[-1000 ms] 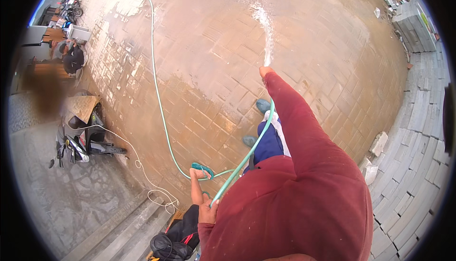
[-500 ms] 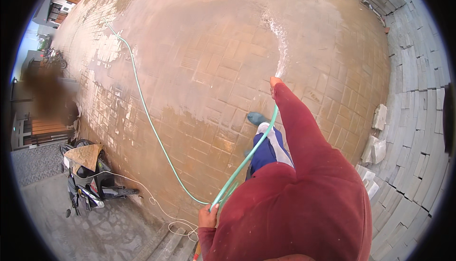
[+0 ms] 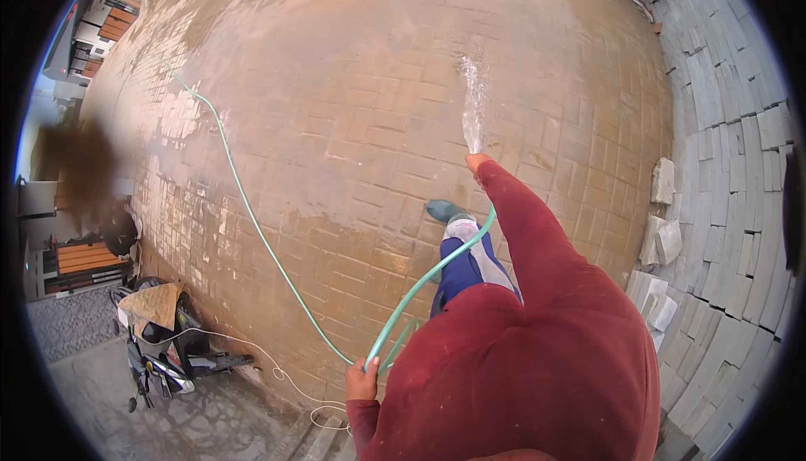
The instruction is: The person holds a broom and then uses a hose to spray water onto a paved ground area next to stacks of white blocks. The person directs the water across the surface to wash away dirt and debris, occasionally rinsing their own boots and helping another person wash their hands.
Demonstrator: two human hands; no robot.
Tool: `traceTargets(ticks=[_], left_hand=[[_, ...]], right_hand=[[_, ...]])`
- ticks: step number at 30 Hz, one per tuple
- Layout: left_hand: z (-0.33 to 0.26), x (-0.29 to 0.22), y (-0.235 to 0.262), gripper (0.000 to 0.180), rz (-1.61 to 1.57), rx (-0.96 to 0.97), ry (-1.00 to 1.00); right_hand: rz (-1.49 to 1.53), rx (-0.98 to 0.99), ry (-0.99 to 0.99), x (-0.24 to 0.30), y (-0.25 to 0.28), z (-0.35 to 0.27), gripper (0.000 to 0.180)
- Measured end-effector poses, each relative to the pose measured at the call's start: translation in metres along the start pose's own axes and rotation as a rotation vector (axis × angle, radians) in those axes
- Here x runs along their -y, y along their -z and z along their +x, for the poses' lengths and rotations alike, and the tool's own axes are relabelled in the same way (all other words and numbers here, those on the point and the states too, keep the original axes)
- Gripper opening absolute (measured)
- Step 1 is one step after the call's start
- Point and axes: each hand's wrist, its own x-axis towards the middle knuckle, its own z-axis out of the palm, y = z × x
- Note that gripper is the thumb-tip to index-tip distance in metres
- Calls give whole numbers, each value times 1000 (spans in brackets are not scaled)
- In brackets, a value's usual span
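Note:
A light green hose [image 3: 420, 283] bends between my two hands. My right hand [image 3: 476, 161], arm stretched forward, is closed around its outlet end, and a jet of water [image 3: 473, 108] sprays away from it onto the paving. Down by my waist on the left, my left hand [image 3: 363, 379] grips a lower stretch of the same hose. From there the hose trails over the ground toward the far left. The nozzle end itself is hidden behind my right hand.
Wet, muddy paving bricks [image 3: 361, 175] cover the ground. Stacked grey blocks [image 3: 730, 201] line the right side, with loose white chunks [image 3: 663, 240] beside them. A motorbike [image 3: 168, 335] stands at the lower left; a thin white cord [image 3: 260, 350] runs from it toward me.
My right hand has swung slightly left and back, and the water jet now points straighter ahead instead of curving. My left hand still holds the hose.

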Motion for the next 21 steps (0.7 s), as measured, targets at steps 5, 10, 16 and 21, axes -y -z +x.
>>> traceTargets(ticks=[5, 10, 16, 21], left_hand=[[-7, 4, -6, 42, -30, 17, 12], [-17, 5, -8, 42, 3, 2, -18], [-23, 0, -10, 41, 25, -21, -34], [-19, 10, -11, 40, -22, -16, -25]], right_hand=[[-92, 76, 22, 5, -9, -9, 32], [-100, 68, 57, 12, -18, -7, 35], [11, 77, 10, 8, -8, 1, 38], [132, 3, -63, -26, 12, 33, 23]])
